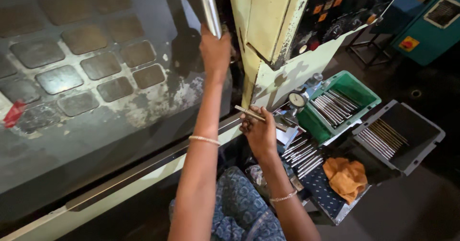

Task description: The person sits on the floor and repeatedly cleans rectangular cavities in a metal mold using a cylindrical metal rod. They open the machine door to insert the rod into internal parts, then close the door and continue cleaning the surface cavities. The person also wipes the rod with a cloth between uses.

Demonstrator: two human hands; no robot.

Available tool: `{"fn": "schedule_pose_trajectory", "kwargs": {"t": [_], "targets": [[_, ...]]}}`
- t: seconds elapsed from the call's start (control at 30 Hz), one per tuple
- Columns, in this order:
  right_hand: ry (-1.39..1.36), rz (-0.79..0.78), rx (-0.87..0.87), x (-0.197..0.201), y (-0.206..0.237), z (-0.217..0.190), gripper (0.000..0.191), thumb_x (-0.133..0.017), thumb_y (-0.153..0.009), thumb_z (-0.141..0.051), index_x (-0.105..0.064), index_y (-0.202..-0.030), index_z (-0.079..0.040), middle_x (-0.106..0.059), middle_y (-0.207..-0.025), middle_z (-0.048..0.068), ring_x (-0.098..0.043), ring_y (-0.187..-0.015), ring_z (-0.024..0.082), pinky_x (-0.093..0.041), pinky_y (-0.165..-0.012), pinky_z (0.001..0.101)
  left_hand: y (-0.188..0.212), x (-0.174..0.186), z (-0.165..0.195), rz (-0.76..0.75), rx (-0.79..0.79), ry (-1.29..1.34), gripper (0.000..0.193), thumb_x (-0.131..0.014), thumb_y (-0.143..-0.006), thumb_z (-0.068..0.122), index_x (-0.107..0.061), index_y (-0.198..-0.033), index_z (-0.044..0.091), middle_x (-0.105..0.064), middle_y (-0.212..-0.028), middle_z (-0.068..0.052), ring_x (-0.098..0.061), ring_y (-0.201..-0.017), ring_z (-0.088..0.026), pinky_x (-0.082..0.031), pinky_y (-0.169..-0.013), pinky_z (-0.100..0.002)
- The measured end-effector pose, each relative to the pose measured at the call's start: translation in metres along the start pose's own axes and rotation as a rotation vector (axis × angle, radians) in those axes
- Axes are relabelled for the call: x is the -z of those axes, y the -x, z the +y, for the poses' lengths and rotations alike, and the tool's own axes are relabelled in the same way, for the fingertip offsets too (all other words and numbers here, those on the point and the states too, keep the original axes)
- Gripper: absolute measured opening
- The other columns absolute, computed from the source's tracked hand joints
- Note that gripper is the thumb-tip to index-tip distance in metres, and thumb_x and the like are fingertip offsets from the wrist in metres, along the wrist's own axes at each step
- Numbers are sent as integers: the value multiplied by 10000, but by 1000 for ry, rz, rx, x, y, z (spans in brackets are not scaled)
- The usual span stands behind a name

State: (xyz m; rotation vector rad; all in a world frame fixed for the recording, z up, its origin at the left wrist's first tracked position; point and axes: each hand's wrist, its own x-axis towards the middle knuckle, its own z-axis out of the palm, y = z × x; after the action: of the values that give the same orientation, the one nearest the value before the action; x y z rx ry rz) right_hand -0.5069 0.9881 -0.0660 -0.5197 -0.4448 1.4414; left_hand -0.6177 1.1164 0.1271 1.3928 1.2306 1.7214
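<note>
My left hand reaches up and grips the shiny metal handle bar of the machine's dark sliding door. My right hand is lower, in front of the machine's cream frame, with its fingers closed on a thin metal rod that points up to the left. Both wrists wear thin bracelets. Just right of my right hand, several similar steel rods lie loose on a small work surface.
A green bin and a grey tray each hold several metal rods. A dial gauge stands by the green bin. An orange cloth lies near the front. A control panel with buttons sits above; a teal cabinet is far right.
</note>
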Motion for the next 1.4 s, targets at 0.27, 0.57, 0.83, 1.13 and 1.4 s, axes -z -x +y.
{"fn": "schedule_pose_trajectory", "kwargs": {"t": [0.27, 0.57, 0.83, 1.13, 1.4], "targets": [[-87, -138, 3, 2, -2, 37, 347, -505, -1058, -411, -578, -957, -88, -598, -842, 79, -589, -833, 257, -432, -714, 364, -3, 114, -40, 87, -1, -48, 352, -669, -883, 124, -555, -1189, -6, -703, -766, -183, -693, -544, -226, -549, -484, -390], [-16, -217, -85, -29, -37, 71, 425, -489, -1031, -485, -590, -979, -75, -648, -839, 142, -557, -755, 238, -437, -703, 369, 5, 245, -39, 140, 4, -36, 302, -707, -913, 87, -555, -1121, -71, -642, -763, -76, -599, -509, -132, -531, -431, -299], [166, -305, -226, -100, -56, 109, 539, -415, -1028, -568, -565, -997, -51, -623, -791, 135, -601, -767, 259, -492, -763, 407, 3, 324, -12, 411, -197, -622, 641, -669, -851, 14, -366, -1414, 52, -727, -938, -185, -717, -639, -224, -567, -546, -397], [289, -349, -158, -198, -122, 198, 434, -602, -1022, -509, -601, -835, -117, -558, -751, -2, -519, -696, 118, -408, -640, 303, -72, 402, 17, 810, -397, -1141, 529, -711, -1033, 149, -353, -1418, 89, -736, -1106, -214, -711, -933, -462, -546, -749, -547], [236, -141, -366, -298, -160, 320, 237, -764, -901, -344, -733, -942, -113, -572, -710, -19, -490, -546, 127, -436, -519, 314, -65, 454, 27, 845, -199, -1028, 616, -714, -908, 132, -372, -1405, 9, -744, -1032, -220, -720, -922, -447, -559, -782, -528]]}}
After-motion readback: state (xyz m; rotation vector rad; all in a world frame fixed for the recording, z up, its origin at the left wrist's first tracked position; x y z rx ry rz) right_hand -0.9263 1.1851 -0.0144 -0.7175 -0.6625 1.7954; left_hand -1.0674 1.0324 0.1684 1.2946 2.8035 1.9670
